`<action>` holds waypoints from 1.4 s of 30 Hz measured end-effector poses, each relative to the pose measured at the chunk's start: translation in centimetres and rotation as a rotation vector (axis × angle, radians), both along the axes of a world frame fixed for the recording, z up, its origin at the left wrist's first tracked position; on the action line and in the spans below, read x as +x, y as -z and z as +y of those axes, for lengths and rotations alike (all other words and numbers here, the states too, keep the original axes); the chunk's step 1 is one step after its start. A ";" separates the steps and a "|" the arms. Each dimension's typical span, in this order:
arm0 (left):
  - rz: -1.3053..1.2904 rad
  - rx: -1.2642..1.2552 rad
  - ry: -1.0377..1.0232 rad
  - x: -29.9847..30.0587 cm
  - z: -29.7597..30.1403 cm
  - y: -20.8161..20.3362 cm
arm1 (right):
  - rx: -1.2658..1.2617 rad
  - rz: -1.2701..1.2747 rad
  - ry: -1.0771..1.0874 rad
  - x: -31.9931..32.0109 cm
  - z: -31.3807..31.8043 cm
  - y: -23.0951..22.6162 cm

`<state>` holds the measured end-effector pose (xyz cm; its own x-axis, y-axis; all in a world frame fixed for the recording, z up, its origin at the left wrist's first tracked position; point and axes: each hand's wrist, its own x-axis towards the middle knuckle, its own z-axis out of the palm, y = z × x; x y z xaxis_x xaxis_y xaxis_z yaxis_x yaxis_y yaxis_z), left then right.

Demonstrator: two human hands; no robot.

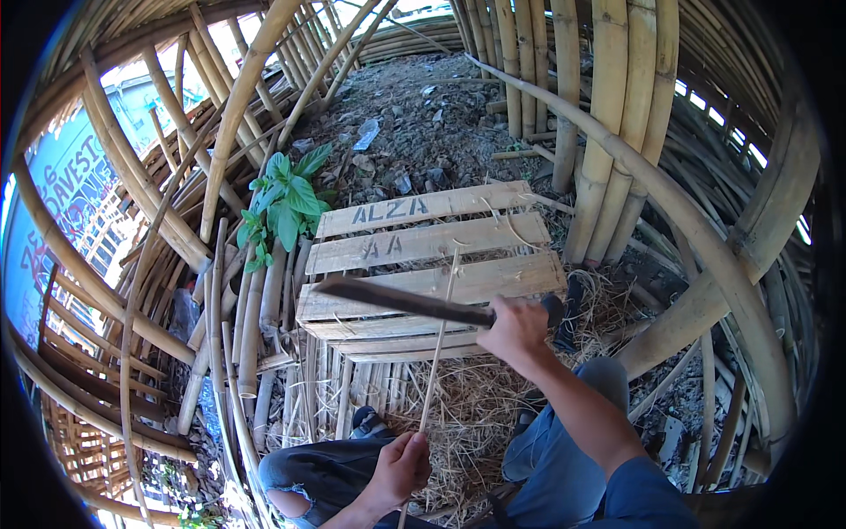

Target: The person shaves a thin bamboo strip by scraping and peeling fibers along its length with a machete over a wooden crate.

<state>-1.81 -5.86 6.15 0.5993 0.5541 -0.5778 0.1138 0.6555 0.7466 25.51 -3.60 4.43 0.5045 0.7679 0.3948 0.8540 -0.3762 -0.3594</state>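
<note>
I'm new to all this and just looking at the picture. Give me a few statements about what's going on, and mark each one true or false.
1. The right hand grips a long-bladed knife. True.
2. The left hand is empty. False: the left hand holds a thin bamboo strip.
3. A leafy green plant stands to the left of the crate. True.
4. The crate is solid blue plastic. False: it is wooden, with gaps between its slats.
5. Straw-like scraps lie between the person's legs. True.
6. The person wears shorts. False: they wear long trousers.
</note>
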 end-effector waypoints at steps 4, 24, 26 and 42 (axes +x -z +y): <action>0.002 -0.084 -0.014 -0.1 -1.3 -0.7 | -0.005 -0.023 0.005 1.2 0.4 0.8; -0.041 -0.043 0.022 -0.7 0.1 -0.1 | -0.017 0.342 0.521 5.9 0.4 -1.0; -0.127 -0.153 0.079 -0.9 0.9 -0.6 | 0.084 0.343 0.464 4.9 -0.6 -1.2; -0.087 0.041 0.055 1.1 1.2 -0.1 | 0.248 -0.021 -0.367 -7.2 -3.6 0.2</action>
